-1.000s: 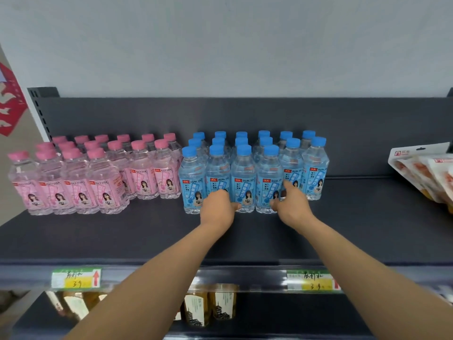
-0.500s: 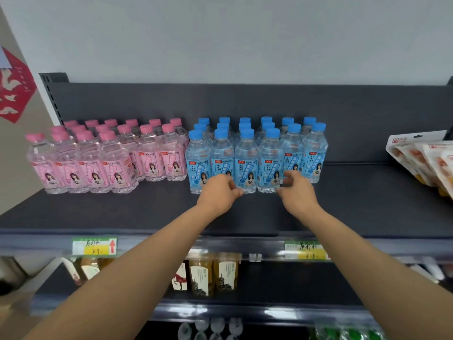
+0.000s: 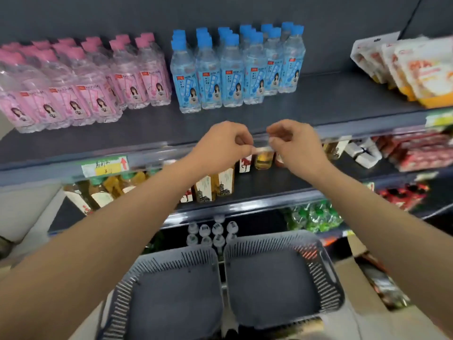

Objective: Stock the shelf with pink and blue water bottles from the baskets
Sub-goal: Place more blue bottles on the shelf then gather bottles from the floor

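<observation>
I see the blue bottles [image 3: 235,69] standing mid-shelf [image 3: 331,104], with the pink bottles [image 3: 81,87] just beside them on the left. At the shelf's front edge, my left hand [image 3: 224,143] and right hand [image 3: 294,146] are close together, fingers curled on nothing. The baskets [image 3: 157,263] sit below.

Dark grey shelf [image 3: 331,99]: pink bottles [image 3: 81,89] are grouped upright in rows at the left. Blue bottles [image 3: 235,69] are packed upright just beside them, at centre. Snack pouches [image 3: 416,69] are leaned at far right, well apart. A price label [image 3: 105,165] is fixed to the front edge.
</observation>
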`<state>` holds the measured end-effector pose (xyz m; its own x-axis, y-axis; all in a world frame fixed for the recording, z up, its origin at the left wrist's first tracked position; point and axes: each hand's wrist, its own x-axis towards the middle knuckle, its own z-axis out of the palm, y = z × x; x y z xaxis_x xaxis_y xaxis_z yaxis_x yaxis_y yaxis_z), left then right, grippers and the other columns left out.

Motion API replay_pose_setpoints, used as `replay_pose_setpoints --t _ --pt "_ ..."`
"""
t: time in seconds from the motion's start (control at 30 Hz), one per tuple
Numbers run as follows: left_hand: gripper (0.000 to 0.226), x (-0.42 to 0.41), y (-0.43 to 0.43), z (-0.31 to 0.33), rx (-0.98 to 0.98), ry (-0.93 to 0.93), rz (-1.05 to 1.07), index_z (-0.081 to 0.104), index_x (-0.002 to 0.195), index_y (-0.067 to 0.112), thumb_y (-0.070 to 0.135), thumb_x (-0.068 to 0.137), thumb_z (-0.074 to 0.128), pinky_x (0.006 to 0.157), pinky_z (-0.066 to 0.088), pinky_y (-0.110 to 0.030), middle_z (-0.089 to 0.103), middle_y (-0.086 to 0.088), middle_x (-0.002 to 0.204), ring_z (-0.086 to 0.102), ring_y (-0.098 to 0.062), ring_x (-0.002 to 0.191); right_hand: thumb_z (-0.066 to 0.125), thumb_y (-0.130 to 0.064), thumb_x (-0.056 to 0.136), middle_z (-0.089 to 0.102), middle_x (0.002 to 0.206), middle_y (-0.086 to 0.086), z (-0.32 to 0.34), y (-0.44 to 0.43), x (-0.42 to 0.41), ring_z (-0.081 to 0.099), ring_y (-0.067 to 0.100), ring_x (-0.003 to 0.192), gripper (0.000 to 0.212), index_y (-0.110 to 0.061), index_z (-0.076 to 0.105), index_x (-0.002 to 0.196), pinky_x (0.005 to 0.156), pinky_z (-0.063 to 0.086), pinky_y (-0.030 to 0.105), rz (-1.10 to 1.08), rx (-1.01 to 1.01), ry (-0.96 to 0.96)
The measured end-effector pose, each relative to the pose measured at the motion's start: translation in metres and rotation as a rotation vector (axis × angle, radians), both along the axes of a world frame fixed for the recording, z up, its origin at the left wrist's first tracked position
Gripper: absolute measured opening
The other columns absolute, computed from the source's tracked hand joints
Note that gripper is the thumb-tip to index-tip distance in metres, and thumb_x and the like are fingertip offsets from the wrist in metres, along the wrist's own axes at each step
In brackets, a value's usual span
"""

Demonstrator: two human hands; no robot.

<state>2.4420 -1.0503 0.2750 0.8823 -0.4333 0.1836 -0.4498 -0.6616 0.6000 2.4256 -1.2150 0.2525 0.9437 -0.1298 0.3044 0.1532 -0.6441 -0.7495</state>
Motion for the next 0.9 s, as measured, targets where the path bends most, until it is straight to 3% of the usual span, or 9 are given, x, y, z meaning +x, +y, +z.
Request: replay_pose_setpoints --t 0.23,0.3,0.37,0.47,0.57,0.67,0.83,0.9 --pt "0.015 -0.044 -0.035 -0.064 0.136 0.180 -0.330 0.070 0.094 0.013 0.024 0.084 0.067 0.074 0.045 -0.021 0.065 0.003 0.090 0.060 -0.010 0.084 0.058 -0.009 0.088 0.068 0.098 0.003 -0.067 -0.028 -0.108 0.061 0.016 0.091 0.022 -0.007 0.067 0.107 0.090 0.046 0.024 -0.249 -0.074 0.275" --pt "0.015 -0.061 -0.058 -0.082 0.175 0.210 -0.447 0.071 0.095 0.012 0.022 0.084 0.067 0.068 0.042 -0.013 0.065 0.004 0.089 0.058 -0.007 0.082 0.056 -0.006 0.087 0.069 0.104 0.010 -0.087 -0.043 -0.146 0.063 0.024 0.099 0.022 -0.003 0.067 0.107 0.094 0.046 0.028 -0.348 -0.060 0.360" --pt "0.015 -0.083 -0.083 -0.099 0.198 0.238 -0.552 0.071 0.094 0.009 0.019 0.083 0.068 0.061 0.038 -0.007 0.065 0.002 0.088 0.057 -0.006 0.080 0.056 -0.007 0.088 0.068 0.109 0.012 -0.105 -0.058 -0.186 0.061 0.026 0.104 0.024 -0.002 0.066 0.109 0.091 0.042 0.024 -0.457 -0.048 0.462" --pt "0.010 -0.117 -0.123 -0.122 0.226 0.288 -0.698 0.070 0.089 0.011 0.019 0.084 0.068 0.059 0.039 -0.012 0.064 0.003 0.083 0.055 -0.006 0.074 0.056 -0.011 0.089 0.067 0.115 0.008 -0.132 -0.083 -0.245 0.060 0.024 0.106 0.026 -0.008 0.066 0.112 0.089 0.043 0.026 -0.593 -0.024 0.586" --pt "0.012 -0.156 -0.161 -0.142 0.279 0.335 -0.817 0.068 0.093 0.011 0.019 0.086 0.065 0.064 0.041 -0.016 0.058 0.004 0.084 0.052 -0.005 0.076 0.054 -0.010 0.090 0.066 0.116 0.007 -0.156 -0.104 -0.300 0.060 0.023 0.106 0.026 -0.009 0.066 0.113 0.083 0.040 0.020 -0.728 0.015 0.674" --pt "0.014 -0.195 -0.195 -0.165 0.332 0.378 -0.899 0.068 0.097 0.008 0.015 0.086 0.063 0.074 0.043 -0.024 0.058 0.004 0.084 0.055 -0.011 0.083 0.054 -0.007 0.089 0.065 0.117 0.009 -0.180 -0.118 -0.347 0.061 0.025 0.104 0.025 -0.008 0.067 0.111 0.079 0.039 0.019 -0.818 0.097 0.737" --pt "0.014 -0.251 -0.249 -0.227 0.359 0.447 -0.946 0.070 0.095 0.004 0.010 0.084 0.063 0.055 0.036 -0.007 0.059 0.001 0.081 0.054 -0.009 0.078 0.051 -0.006 0.090 0.067 0.115 0.009 -0.236 -0.144 -0.412 0.063 0.026 0.101 0.027 -0.010 0.066 0.112 0.077 0.045 0.023 -0.881 0.142 0.864" --pt "0.013 -0.270 -0.266 -0.263 0.390 0.502 -0.941 0.069 0.094 0.004 0.009 0.084 0.062 0.062 0.039 -0.015 0.060 -0.001 0.083 0.054 -0.012 0.079 0.049 -0.006 0.091 0.066 0.118 0.009 -0.268 -0.154 -0.432 0.062 0.027 0.106 0.028 -0.009 0.065 0.114 0.086 0.048 0.027 -0.881 0.164 0.921"
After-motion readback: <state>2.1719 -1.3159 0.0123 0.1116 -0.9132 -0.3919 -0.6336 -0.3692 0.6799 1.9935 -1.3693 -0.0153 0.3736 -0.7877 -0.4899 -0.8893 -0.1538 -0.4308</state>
